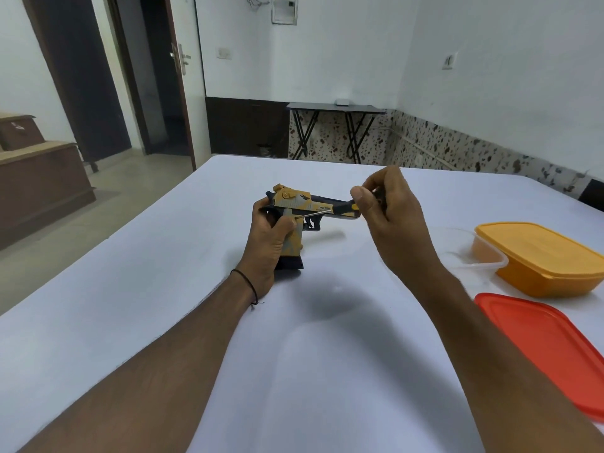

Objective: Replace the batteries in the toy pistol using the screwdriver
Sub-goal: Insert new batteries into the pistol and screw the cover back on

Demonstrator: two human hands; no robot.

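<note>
Though apart, hands (266,243) (389,217) around pistol (294,204), screwdriver (341,208).

Left forearm (147,371), rising from the lower left of the frame, and right forearm (490,338), rising from the lower right: both bare along their whole visible length. Below my left hand (268,243), at centre frame, a thin black cord (246,282) circles the wrist, a single strand with a short loose tail at its lower end. On my right hand (389,217), right of centre, the thumbnail (360,193) is cut short.
</note>
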